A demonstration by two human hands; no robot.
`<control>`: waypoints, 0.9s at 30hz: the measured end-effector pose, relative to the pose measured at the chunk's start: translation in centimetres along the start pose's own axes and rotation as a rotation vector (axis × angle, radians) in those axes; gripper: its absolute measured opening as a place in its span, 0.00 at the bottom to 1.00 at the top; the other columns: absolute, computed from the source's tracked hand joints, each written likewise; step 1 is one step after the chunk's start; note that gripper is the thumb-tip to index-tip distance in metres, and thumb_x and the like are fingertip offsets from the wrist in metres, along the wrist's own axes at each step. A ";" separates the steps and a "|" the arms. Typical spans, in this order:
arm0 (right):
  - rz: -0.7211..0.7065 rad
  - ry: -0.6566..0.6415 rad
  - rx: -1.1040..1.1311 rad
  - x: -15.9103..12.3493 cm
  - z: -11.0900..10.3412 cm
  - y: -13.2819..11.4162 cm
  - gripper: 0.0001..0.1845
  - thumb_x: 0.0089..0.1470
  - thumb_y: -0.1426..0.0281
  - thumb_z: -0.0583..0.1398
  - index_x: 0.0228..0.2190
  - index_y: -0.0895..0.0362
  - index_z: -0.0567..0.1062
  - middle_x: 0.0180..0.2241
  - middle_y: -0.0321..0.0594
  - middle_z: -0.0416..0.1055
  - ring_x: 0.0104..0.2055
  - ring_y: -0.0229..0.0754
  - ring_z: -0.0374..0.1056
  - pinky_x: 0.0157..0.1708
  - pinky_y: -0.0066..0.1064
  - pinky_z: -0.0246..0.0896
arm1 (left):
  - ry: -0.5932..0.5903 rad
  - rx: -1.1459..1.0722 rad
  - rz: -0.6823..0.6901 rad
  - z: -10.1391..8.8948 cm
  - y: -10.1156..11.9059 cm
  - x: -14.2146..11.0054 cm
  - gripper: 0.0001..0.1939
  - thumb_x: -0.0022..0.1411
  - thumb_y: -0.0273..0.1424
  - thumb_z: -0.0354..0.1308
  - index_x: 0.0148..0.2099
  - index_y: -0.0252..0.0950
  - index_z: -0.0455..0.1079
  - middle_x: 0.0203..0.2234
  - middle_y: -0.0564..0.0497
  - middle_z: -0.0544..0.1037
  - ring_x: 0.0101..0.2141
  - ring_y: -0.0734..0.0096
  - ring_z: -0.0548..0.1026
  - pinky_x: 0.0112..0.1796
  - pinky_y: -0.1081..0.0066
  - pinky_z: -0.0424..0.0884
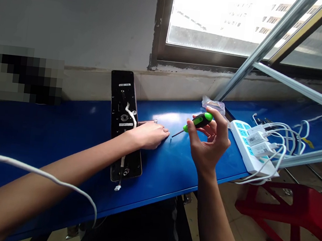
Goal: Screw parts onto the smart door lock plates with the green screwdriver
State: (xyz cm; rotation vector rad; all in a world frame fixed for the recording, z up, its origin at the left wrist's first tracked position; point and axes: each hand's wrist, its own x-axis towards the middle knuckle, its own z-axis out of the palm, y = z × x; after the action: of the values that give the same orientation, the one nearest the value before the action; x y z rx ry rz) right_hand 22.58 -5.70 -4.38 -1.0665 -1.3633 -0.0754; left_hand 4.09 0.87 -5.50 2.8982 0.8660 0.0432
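Right grip (209, 146) was clamped on a green-and-black screwdriver (202, 120), thumb and forefinger at the handle, remaining fingers curled behind it. Handle was black with bright green at the butt, along the side and at the collar; the thin dark shaft slanted down to the left, its tip near the blue counter (160, 178). Just below the tip sat a tiny dark speck (171, 140), too small to identify.

Left grip (151, 135) was low over the counter, back of the hand up, fingers bent, fingertips near the speck. Could not tell whether they were pinching anything. Its wrist crossed above a long black panel (132, 156).

Panel was narrow and rectangular, corners slightly rounded, with a paler edge along its right side. Its upward face carried two white labels (125, 85), lettering too small to read surely, plus a round metal fitting (124, 118) and several small holes. A white-wrapped cable (132, 113) ran down the upper half; at the near end a lead finished in a white plug (117, 188) just past the panel's edge. Behind the left grip lay a slim reddish object (146, 122), partly hidden. Well to the right, a white power strip (240, 144) held plugged-in adapters (262, 149).
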 end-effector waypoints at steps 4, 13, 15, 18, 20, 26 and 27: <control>0.000 -0.015 0.013 0.0 0.1 -0.3 0.26 0.55 0.70 0.71 0.55 0.49 0.74 0.42 0.37 0.82 0.39 0.41 0.81 0.36 0.34 0.82 | -0.084 -0.011 0.028 -0.9 -0.1 -1.1 0.19 0.69 0.25 0.52 0.58 0.39 0.76 0.56 0.44 0.81 0.53 0.57 0.80 0.58 0.60 0.71; -0.053 -0.003 0.022 0.1 0.8 -0.5 0.26 0.55 0.71 0.70 0.55 0.48 0.74 0.44 0.38 0.82 0.40 0.41 0.81 0.36 0.34 0.82 | -0.032 -0.028 0.002 -1.2 -0.2 -1.3 0.13 0.66 0.25 0.55 0.48 0.38 0.78 0.43 0.45 0.85 0.42 0.59 0.83 0.52 0.62 0.74; -0.056 -0.004 0.029 0.3 1.1 -0.2 0.26 0.55 0.71 0.69 0.55 0.49 0.74 0.45 0.39 0.82 0.40 0.41 0.81 0.36 0.34 0.82 | -0.024 -0.019 -0.006 -1.2 -0.1 -1.4 0.11 0.66 0.25 0.56 0.45 0.38 0.79 0.42 0.45 0.85 0.41 0.59 0.83 0.51 0.63 0.74; -0.061 -0.017 0.044 0.4 1.6 0.2 0.26 0.56 0.72 0.69 0.55 0.51 0.74 0.44 0.40 0.82 0.40 0.41 0.81 0.37 0.34 0.82 | -0.020 -0.011 -0.014 -1.1 0.0 -1.4 0.09 0.66 0.25 0.56 0.43 0.37 0.78 0.40 0.46 0.85 0.40 0.60 0.83 0.51 0.63 0.75; -0.077 -0.028 0.037 0.4 1.9 0.4 0.26 0.56 0.72 0.69 0.55 0.51 0.74 0.44 0.40 0.82 0.40 0.41 0.82 0.37 0.34 0.82 | -0.017 -0.006 -0.019 -1.1 0.0 -1.3 0.09 0.66 0.25 0.56 0.42 0.37 0.77 0.39 0.46 0.85 0.40 0.60 0.83 0.51 0.62 0.75; -0.095 -0.019 0.047 0.4 2.0 0.0 0.26 0.56 0.73 0.69 0.55 0.50 0.74 0.43 0.40 0.82 0.40 0.41 0.82 0.38 0.34 0.82 | 0.025 0.009 -0.045 -1.7 0.4 -1.8 0.09 0.67 0.27 0.55 0.42 0.35 0.77 0.40 0.42 0.84 0.42 0.57 0.83 0.49 0.60 0.77; -0.105 -0.012 0.055 0.5 1.9 -0.4 0.26 0.55 0.73 0.69 0.55 0.50 0.74 0.44 0.39 0.82 0.40 0.41 0.82 0.38 0.34 0.82 | 0.042 0.013 -0.054 -1.9 0.5 -2.1 0.09 0.68 0.28 0.55 0.43 0.35 0.78 0.41 0.41 0.84 0.43 0.56 0.83 0.48 0.60 0.77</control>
State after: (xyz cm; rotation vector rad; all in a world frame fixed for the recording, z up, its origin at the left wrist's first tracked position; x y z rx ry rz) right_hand 21.11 -4.43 -4.07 -0.9508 -1.4246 -0.1084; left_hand 2.50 -0.49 -3.51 2.8943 0.9547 0.0938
